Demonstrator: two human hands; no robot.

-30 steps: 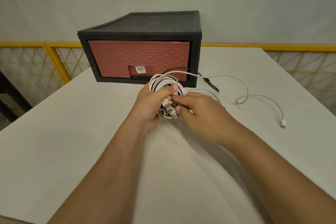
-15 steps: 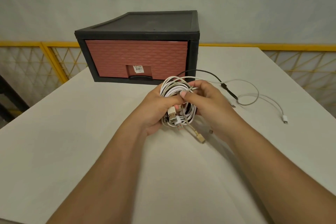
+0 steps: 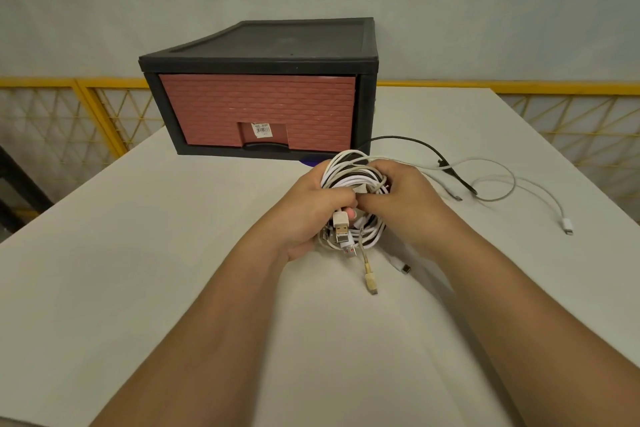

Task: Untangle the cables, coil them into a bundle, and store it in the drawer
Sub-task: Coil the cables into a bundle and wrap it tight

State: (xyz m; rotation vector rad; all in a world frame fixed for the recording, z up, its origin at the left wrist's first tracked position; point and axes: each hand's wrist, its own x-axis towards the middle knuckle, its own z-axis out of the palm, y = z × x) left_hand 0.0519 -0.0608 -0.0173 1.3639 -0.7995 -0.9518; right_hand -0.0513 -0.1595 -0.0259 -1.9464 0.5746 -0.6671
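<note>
A coil [image 3: 349, 177] of white and black cables is held just above the white table [image 3: 138, 270], near the front right corner of a black box [image 3: 277, 42]. The coil is gripped on its left side by the left hand [image 3: 311, 211], whose fingers are curled round the loops. On its right side it is gripped by the right hand [image 3: 405, 198], whose fingers are wrapped over the strands. The two hands are brought close together at the middle of the coil. A beige USB plug [image 3: 341, 229] is seen at the near edge of the coil, and a thin beige lead [image 3: 371, 282] hangs from it down to the table. Loose ends are trailed to the right over the table: a black cable [image 3: 412, 142] arched past the box corner, and a white cable [image 3: 540, 194] ended by a white plug [image 3: 568, 229] near the right edge. The red-brown drawer [image 3: 258, 107] in the box is closed, and a barcode label [image 3: 262, 129] is stuck above its handle. A yellow mesh fence [image 3: 52, 121] is seen beyond the table.
</note>
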